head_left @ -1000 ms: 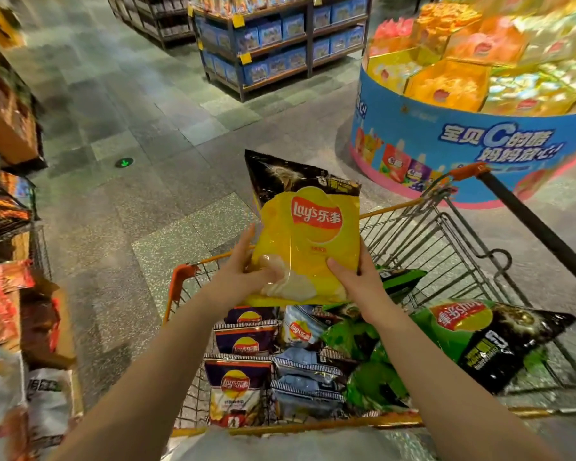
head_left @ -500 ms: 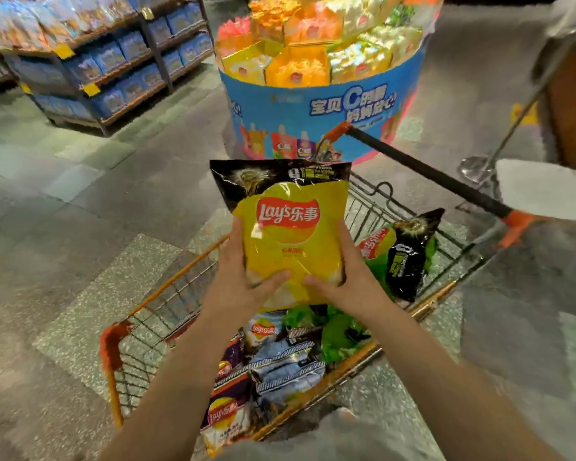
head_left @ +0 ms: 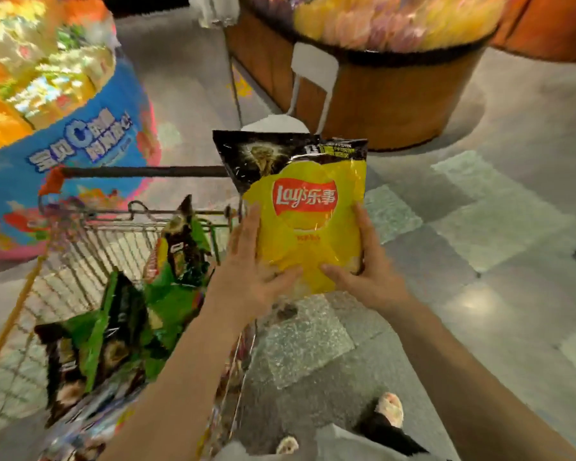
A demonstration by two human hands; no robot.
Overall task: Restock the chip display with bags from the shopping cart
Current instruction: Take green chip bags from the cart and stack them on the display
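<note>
1. 2 hands hold 1 yellow chip bag [head_left: 308, 224] up in the air, over the floor [head_left: 479, 227] just to the right of the shopping cart [head_left: 80, 247].
2. 1 left hand [head_left: 251, 277] grips the bag's left side, thumb across the front, fingers behind.
3. 1 right hand [head_left: 368, 271] grips the bag's right side the same way.
4. 1 cart holds green chip bags [head_left: 167, 294]; I can see at least 3, and more blurry bags lie lower down, too blurry to count.
5. 1 blue round stand [head_left: 80, 141] sits past the cart, with yellow and orange packs on top.
6. 1 brown round bin [head_left: 396, 104] stands ahead, filled with blurry yellow and pink packs.
</note>
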